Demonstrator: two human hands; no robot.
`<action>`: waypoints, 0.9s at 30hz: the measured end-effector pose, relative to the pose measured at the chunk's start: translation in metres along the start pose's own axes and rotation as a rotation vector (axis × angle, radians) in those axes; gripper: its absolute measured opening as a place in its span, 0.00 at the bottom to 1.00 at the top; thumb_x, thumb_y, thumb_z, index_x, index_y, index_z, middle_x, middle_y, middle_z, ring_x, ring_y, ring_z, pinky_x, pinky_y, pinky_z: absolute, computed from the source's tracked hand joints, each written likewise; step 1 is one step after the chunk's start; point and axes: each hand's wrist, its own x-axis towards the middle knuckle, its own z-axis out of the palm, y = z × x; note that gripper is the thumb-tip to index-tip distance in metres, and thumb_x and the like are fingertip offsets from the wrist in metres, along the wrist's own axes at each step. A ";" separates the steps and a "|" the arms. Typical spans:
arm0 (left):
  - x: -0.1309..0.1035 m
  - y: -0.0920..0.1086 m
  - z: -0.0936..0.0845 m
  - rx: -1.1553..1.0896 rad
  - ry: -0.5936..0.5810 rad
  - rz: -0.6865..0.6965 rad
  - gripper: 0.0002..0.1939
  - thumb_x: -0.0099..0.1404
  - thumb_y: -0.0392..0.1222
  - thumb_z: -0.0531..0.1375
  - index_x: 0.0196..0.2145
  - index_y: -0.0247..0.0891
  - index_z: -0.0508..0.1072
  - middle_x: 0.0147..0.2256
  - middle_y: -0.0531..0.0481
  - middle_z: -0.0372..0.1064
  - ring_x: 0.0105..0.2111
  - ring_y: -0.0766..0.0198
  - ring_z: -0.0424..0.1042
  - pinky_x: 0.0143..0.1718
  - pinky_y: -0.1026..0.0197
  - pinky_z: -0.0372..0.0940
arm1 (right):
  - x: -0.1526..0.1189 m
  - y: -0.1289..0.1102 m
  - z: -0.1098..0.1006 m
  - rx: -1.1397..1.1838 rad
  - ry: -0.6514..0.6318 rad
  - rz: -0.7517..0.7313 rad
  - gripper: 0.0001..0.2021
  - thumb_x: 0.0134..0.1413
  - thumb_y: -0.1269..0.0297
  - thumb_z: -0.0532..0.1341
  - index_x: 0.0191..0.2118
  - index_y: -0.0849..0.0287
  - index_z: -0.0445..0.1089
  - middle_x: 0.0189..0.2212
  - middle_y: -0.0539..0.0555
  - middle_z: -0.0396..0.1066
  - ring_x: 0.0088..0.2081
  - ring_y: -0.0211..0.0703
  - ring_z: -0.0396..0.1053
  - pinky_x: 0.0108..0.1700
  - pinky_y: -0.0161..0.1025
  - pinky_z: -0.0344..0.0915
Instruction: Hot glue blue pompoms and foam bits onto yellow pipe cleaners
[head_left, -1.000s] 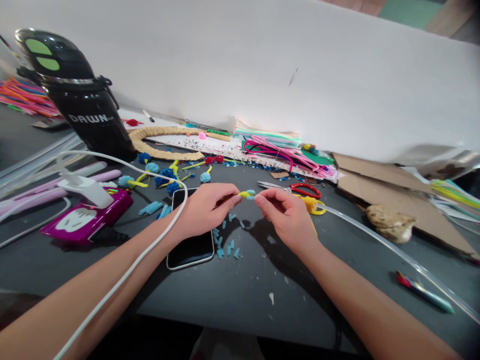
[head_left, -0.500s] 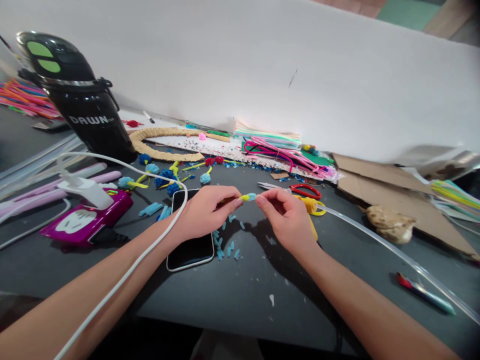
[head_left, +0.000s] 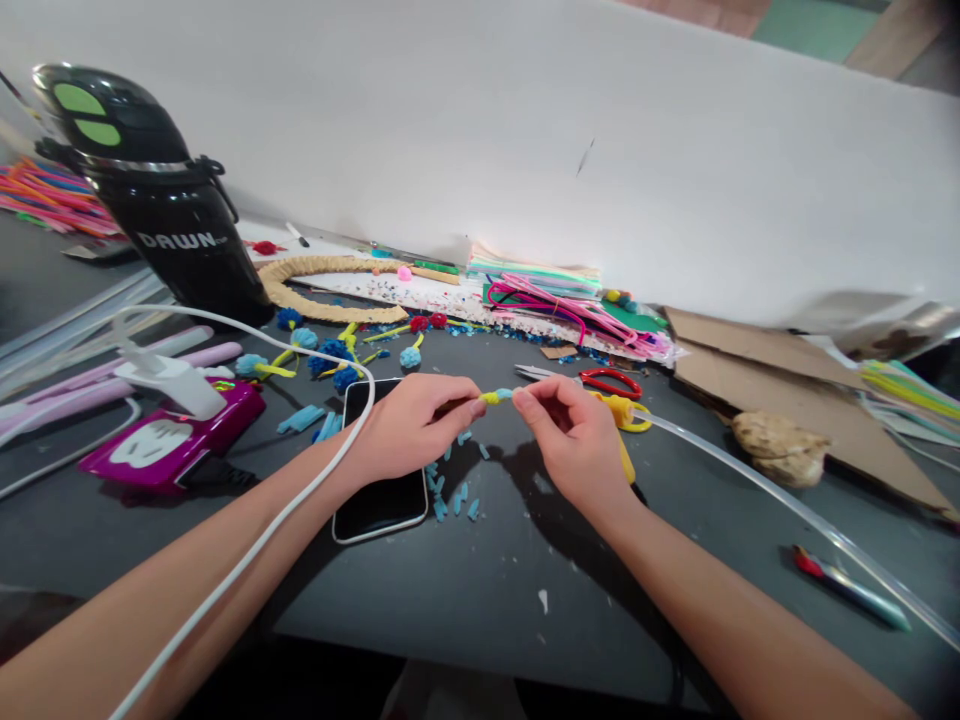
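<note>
My left hand (head_left: 420,425) pinches a yellow fuzzy stem (head_left: 489,398) between thumb and fingers. At the stem's right end is a light blue fuzzy piece (head_left: 505,394), and the fingertips of my right hand (head_left: 574,430) are closed on it. Both hands are above the dark table, level with each other. Under my left wrist lies a phone (head_left: 386,505). Small cut light blue pieces (head_left: 457,495) are scattered below the hands. Red-handled scissors (head_left: 609,381) lie behind my right hand, beside a yellow tool (head_left: 621,410) that it partly hides.
A black bottle (head_left: 180,220) and a purple power strip (head_left: 176,430) stand at left; a white cable (head_left: 300,495) crosses my left forearm. Blue pompom flowers (head_left: 341,365) lie behind. Cardboard (head_left: 795,410), a clear tube (head_left: 787,503) and a pen (head_left: 851,587) are at right.
The light blue piece between my fingertips has changed its angle and looks narrower. Both hands have stayed almost in the same place.
</note>
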 end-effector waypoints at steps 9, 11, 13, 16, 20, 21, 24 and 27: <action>0.000 0.000 -0.001 0.001 0.021 0.050 0.13 0.71 0.41 0.52 0.32 0.34 0.73 0.26 0.54 0.68 0.27 0.70 0.64 0.31 0.66 0.56 | -0.002 0.002 0.000 -0.020 -0.025 0.005 0.10 0.58 0.58 0.63 0.30 0.58 0.69 0.23 0.47 0.65 0.24 0.34 0.61 0.26 0.33 0.57; 0.000 -0.001 0.000 0.010 0.032 0.057 0.13 0.70 0.41 0.52 0.33 0.34 0.73 0.26 0.54 0.67 0.27 0.70 0.64 0.30 0.66 0.56 | -0.001 0.001 0.000 -0.028 -0.029 0.017 0.10 0.58 0.58 0.63 0.30 0.59 0.69 0.22 0.47 0.66 0.24 0.34 0.61 0.25 0.33 0.57; 0.000 -0.002 0.000 0.023 0.050 0.073 0.12 0.70 0.41 0.53 0.33 0.34 0.74 0.27 0.54 0.67 0.27 0.70 0.63 0.30 0.65 0.56 | 0.000 0.000 -0.001 -0.035 -0.034 0.024 0.10 0.58 0.58 0.63 0.30 0.59 0.70 0.23 0.47 0.66 0.24 0.34 0.61 0.25 0.33 0.57; 0.000 -0.004 0.000 0.041 0.075 0.105 0.11 0.70 0.40 0.53 0.34 0.34 0.74 0.27 0.53 0.68 0.28 0.69 0.64 0.31 0.65 0.56 | 0.001 -0.001 -0.002 -0.032 -0.057 0.036 0.10 0.57 0.58 0.63 0.31 0.59 0.71 0.24 0.48 0.68 0.25 0.35 0.62 0.26 0.33 0.58; 0.000 -0.006 -0.001 0.063 0.084 0.126 0.10 0.69 0.39 0.54 0.35 0.34 0.74 0.29 0.52 0.69 0.29 0.68 0.65 0.32 0.65 0.57 | 0.002 -0.002 -0.004 -0.032 -0.095 0.063 0.10 0.57 0.58 0.63 0.31 0.60 0.72 0.24 0.49 0.68 0.25 0.35 0.61 0.26 0.33 0.59; 0.000 -0.006 -0.002 0.070 0.081 0.128 0.10 0.69 0.39 0.54 0.36 0.35 0.74 0.29 0.51 0.69 0.29 0.68 0.65 0.32 0.65 0.57 | 0.002 -0.003 -0.004 -0.030 -0.103 0.069 0.10 0.57 0.58 0.63 0.31 0.60 0.72 0.24 0.49 0.68 0.25 0.35 0.61 0.26 0.33 0.59; -0.001 -0.007 -0.003 0.082 0.080 0.136 0.10 0.69 0.38 0.53 0.36 0.35 0.74 0.30 0.50 0.69 0.29 0.67 0.65 0.32 0.65 0.57 | 0.002 -0.003 -0.005 -0.027 -0.116 0.076 0.10 0.56 0.57 0.64 0.32 0.60 0.73 0.24 0.50 0.69 0.25 0.36 0.62 0.25 0.34 0.59; -0.001 -0.008 -0.003 0.082 0.085 0.145 0.09 0.69 0.38 0.54 0.36 0.36 0.74 0.30 0.50 0.69 0.30 0.67 0.65 0.32 0.65 0.57 | 0.002 -0.002 -0.005 -0.030 -0.118 0.073 0.11 0.55 0.56 0.64 0.32 0.60 0.73 0.24 0.50 0.69 0.25 0.36 0.62 0.25 0.34 0.59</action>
